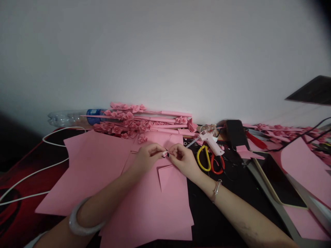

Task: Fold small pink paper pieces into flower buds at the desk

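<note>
My left hand [148,156] and my right hand [184,159] meet over pink paper sheets [155,206]. Between their closed fingertips is a small pink paper piece [164,154] with dark bits beside it; its exact shape is too small to make out. Both hands appear to pinch it, the left from one side and the right from the other. Just below my right hand lies a small folded pink paper [167,175]. Larger pink sheets [90,165] spread out to the left, partly under my left forearm.
Pink paper flowers on stems [139,125] lie along the wall, beside a clear plastic bottle [67,119]. To the right are a white glue gun [210,142], scissors with yellow and red handles [203,158], a black phone [236,132] and a dark-screened tablet [281,182]. A white cable [26,177] curves at left.
</note>
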`<state>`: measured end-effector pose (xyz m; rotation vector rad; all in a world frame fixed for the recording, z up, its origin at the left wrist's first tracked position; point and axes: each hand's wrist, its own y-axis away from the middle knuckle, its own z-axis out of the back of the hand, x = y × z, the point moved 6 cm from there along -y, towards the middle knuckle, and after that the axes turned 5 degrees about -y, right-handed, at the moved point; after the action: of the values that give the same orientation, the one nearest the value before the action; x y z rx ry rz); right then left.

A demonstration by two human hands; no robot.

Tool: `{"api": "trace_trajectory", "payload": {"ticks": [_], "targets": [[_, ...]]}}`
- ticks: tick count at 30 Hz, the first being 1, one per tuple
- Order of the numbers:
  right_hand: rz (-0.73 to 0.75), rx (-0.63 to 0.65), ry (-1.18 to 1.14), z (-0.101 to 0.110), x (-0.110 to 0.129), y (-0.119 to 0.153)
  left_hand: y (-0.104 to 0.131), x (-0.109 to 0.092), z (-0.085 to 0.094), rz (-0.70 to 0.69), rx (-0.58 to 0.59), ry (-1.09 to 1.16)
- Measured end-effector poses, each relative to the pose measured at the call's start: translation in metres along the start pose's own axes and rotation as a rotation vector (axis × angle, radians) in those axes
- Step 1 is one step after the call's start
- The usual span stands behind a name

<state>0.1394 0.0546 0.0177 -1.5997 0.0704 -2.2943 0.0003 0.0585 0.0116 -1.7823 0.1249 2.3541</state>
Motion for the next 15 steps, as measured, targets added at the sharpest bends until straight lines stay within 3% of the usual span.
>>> {"api": "trace_trajectory", "payload": {"ticks": [15], "targets": [[-0.015,0.008,-0.007,0.0,-0.0013,0.0,-0.0007,0.0022,0.0006,-0.029,0.005,-0.025]]}}
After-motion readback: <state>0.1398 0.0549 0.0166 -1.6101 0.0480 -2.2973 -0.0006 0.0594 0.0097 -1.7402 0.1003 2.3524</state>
